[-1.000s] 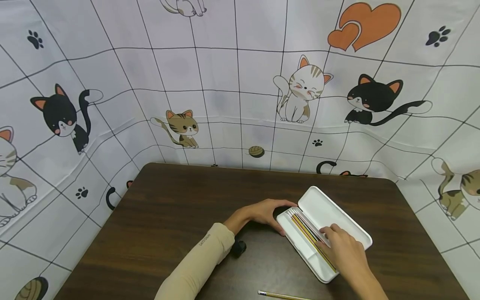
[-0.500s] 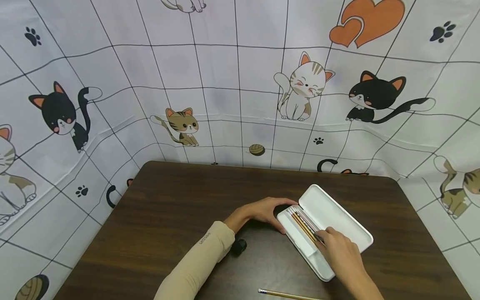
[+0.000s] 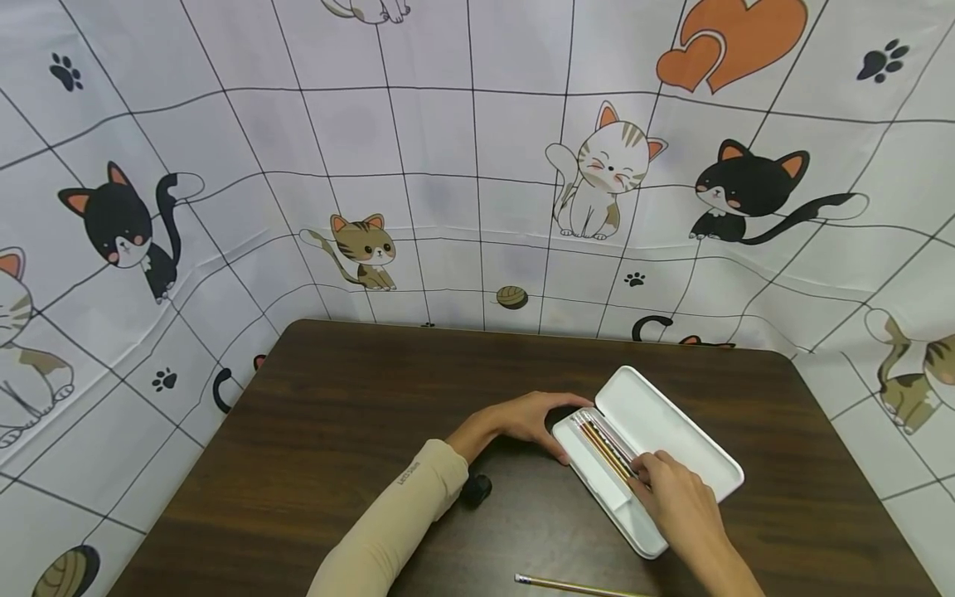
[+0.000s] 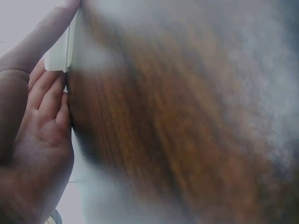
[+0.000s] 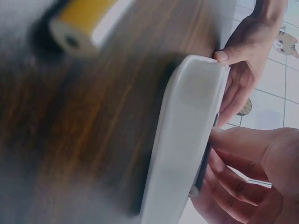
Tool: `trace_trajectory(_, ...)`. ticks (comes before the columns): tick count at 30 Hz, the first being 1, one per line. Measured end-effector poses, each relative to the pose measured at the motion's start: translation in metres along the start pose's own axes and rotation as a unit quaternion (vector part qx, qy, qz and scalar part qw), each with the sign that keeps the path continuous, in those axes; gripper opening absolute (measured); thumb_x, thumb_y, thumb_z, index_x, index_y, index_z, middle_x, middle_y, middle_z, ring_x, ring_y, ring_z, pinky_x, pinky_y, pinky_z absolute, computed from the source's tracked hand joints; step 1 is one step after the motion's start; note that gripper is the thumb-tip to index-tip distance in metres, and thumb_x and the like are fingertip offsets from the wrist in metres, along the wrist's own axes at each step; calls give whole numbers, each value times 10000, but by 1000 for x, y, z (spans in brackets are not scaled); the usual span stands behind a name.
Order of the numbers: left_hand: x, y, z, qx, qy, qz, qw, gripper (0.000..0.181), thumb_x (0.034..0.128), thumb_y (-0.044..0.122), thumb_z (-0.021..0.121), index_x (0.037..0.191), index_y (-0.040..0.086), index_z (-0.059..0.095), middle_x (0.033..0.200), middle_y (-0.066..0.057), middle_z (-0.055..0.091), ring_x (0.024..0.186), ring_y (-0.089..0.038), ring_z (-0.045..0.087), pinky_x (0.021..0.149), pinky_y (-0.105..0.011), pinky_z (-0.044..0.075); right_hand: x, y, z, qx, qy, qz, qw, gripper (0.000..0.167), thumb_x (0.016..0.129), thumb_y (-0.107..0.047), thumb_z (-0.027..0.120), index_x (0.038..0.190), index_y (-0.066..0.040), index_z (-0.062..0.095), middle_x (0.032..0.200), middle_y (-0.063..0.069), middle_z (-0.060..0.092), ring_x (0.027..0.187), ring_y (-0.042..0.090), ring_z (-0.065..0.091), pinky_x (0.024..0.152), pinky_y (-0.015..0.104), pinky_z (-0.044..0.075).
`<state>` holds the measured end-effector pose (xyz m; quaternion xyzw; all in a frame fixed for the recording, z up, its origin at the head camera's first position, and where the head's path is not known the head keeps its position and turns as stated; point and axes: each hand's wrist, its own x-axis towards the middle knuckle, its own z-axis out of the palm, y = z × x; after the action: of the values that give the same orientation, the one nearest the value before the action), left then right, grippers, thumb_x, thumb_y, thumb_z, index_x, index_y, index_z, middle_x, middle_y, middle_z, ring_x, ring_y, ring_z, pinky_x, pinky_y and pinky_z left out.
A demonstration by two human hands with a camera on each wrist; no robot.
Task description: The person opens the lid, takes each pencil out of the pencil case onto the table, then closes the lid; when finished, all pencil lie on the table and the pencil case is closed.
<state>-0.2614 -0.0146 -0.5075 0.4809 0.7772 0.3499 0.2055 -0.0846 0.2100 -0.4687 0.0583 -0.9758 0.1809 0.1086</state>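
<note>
A white pencil case [image 3: 622,514] lies slantwise on the table with its lid [image 3: 667,431] swung back. Several pencils [image 3: 603,444], some gold or yellow, lie side by side inside it. My left hand [image 3: 525,419] holds the case's far-left end, thumb on the near side and fingers on the far side; the left wrist view shows a white case corner [image 4: 60,56] between them. My right hand [image 3: 679,497] is over the case. In the right wrist view its thumb and fingers pinch a dark pencil [image 5: 202,170], partly hidden by the fingers.
A gold pencil [image 3: 567,586] lies on the table by the near edge; its blunt yellow end [image 5: 84,25] looms close in the right wrist view. A small black object [image 3: 475,491] sits beside the left sleeve. A cat-print curtain [image 3: 448,207] hangs behind the brown table [image 3: 388,381].
My right hand has shifted slightly left over the pencils, and its thumb and fingers have come closer together on them. My left hand keeps its place at the case's end.
</note>
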Motion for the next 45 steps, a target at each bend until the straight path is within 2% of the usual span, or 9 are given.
trace_trajectory(8,0,0,1,3,-12,1,10000,963,679,368,911,1491,247,408,1434,88,458,1240,-50,434,1006,-251,357,-3,-4,-5,-9,553,-231,9982,153,740,-92,827,821,-150,710,754,-83,610,580,125,562,451,334,395)
trace_trajectory(17,-1,-1,-1,53,-53,2,10000,965,684,374,907,1497,256,400,1470,70,425,1268,-60,413,1012,-262,357,6,-16,-58,-52,1298,-523,9901,184,746,-106,809,896,-174,728,780,-75,636,605,120,602,434,342,378)
trace_trajectory(25,-3,1,-1,59,-34,-4,10000,949,688,373,906,1487,236,412,1459,63,437,1271,-59,412,1017,-258,354,1,-22,-73,-43,1315,-815,9880,217,734,-109,815,907,-209,730,793,-132,623,604,75,595,439,313,371)
trace_trajectory(29,-2,2,0,35,-19,-11,10000,945,688,368,907,1484,225,418,1440,49,462,1239,-60,440,1007,-250,361,-3,-23,-69,163,1198,-1660,9787,255,704,-124,835,896,-247,722,832,-200,615,646,-5,579,479,231,406)
trace_trajectory(33,-2,2,0,28,-11,68,10000,944,695,359,903,1489,220,413,1438,40,469,1231,-72,453,996,-245,367,-9,-22,-60,491,821,-2829,9544,324,669,-119,855,910,-272,702,870,-218,599,676,-36,548,551,156,417)
trace_trajectory(35,-1,2,0,12,-4,55,10000,946,692,354,905,1490,226,413,1439,43,469,1237,-71,449,994,-244,369,-14,-21,-54,575,522,-3171,9452,346,660,-114,864,912,-280,695,888,-211,597,685,-34,544,565,151,418)
trace_trajectory(37,-1,2,0,-37,-12,17,10000,950,690,341,909,1491,232,410,1436,42,470,1223,-72,456,988,-246,372,-19,-21,-49,610,189,-3320,9411,335,671,-124,870,909,-282,698,903,-199,604,702,-20,550,576,164,426)
trace_trajectory(41,-1,3,0,-84,8,1,10000,946,689,330,912,1487,228,414,1429,35,478,1215,-80,463,989,-253,373,-25,-19,-43,563,-386,-3272,9425,287,711,-166,866,916,-290,708,913,-203,604,746,-15,557,591,196,448)
trace_trajectory(45,-1,2,0,-77,7,-18,10000,945,690,344,910,1487,234,415,1430,43,476,1223,-83,460,991,-256,372,-27,-17,-41,579,-699,-3214,9426,248,741,-175,850,916,-281,710,906,-201,599,746,-18,545,578,223,457)
